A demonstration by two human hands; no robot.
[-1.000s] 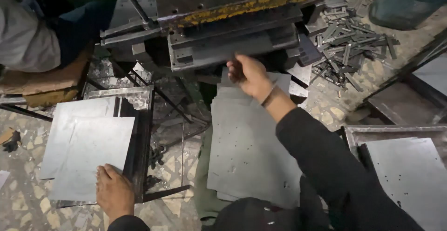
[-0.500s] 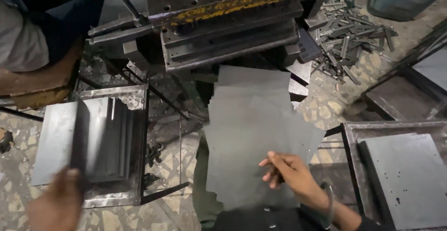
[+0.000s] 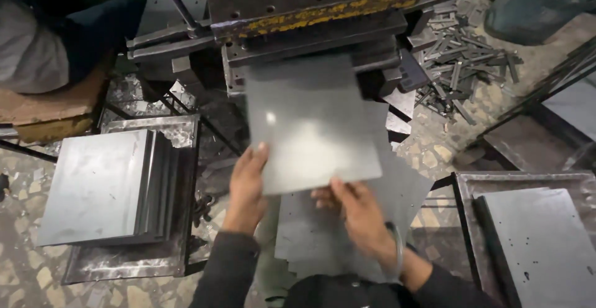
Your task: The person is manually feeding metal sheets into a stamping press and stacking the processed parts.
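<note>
Looking down from the head camera, both hands hold one flat grey metal sheet (image 3: pixel 310 125). The left hand (image 3: pixel 247 184) presses along its left edge with the fingers laid flat. The right hand (image 3: pixel 357 212) pinches the near edge, thumb on top and fingers under.

The far end of the sheet now sits in the mouth of the big press machine (image 3: pixel 310 16). Half a second ago the sheet was lower down, held by the right hand alone, and the left hand was off by the stack on the left. So the left hand has come over to help, and the sheet has gone up into the machine. It looks like it is being lined up there.

Under the sheet lies a pile of punched sheets (image 3: pixel 329 246) with small holes. On the left, a stack of plain sheets (image 3: pixel 102 187) rests in a metal tray (image 3: pixel 124 264). On the right is another tray (image 3: pixel 462 221) with a sheet in it. Metal scraps (image 3: pixel 465 59) lie on the floor behind. Another person's sleeve (image 3: pixel 31 53) shows at the top left.
</note>
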